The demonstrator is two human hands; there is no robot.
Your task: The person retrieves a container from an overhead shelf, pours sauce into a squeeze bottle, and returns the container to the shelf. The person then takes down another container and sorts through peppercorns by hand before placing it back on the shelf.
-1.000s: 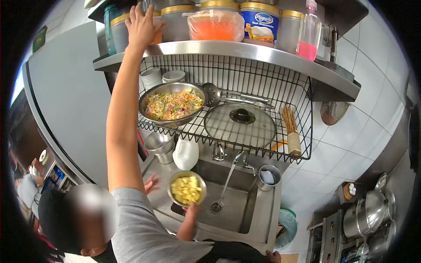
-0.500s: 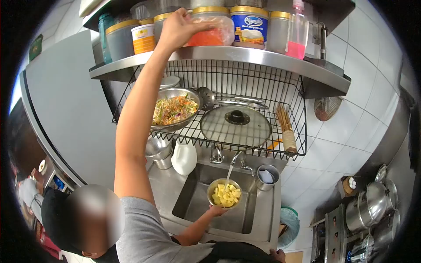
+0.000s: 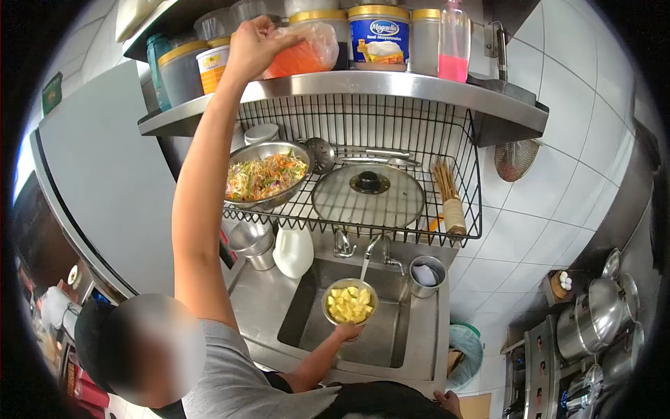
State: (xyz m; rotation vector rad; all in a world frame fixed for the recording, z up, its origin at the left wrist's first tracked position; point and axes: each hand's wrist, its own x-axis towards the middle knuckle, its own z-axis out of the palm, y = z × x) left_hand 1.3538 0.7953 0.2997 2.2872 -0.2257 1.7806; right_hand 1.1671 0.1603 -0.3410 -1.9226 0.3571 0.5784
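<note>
My left hand point(image 3: 259, 43) is raised to the upper shelf, its fingers pinched on a clear plastic bag point(image 3: 301, 54) with orange-red contents. My right hand point(image 3: 448, 403) shows only partly at the bottom edge, beside my black apron; its fingers are too dark and cut off to read. Below my raised arm, another person's hand point(image 3: 347, 331) grips a metal bowl point(image 3: 325, 307) of pale yellow cut chunks point(image 3: 350, 302) over the sink point(image 3: 300, 328). Water runs from the faucet point(image 3: 377, 244) at the bowl's far rim.
A steel shelf point(image 3: 391, 82) carries tubs, including mayonnaise point(image 3: 379, 42). Beneath hangs a wire rack point(image 3: 481, 174) with a bowl of shredded vegetables point(image 3: 269, 174) and a glass lid point(image 3: 366, 199). A person in a black cap point(image 3: 94, 349) is close at my left. Pots point(image 3: 586, 318) stand at right.
The view has turned slightly, shifting the shelf left in the picture. My left hand and the bag have moved a little left along the shelf. The bowl has shifted slightly left under the water.
</note>
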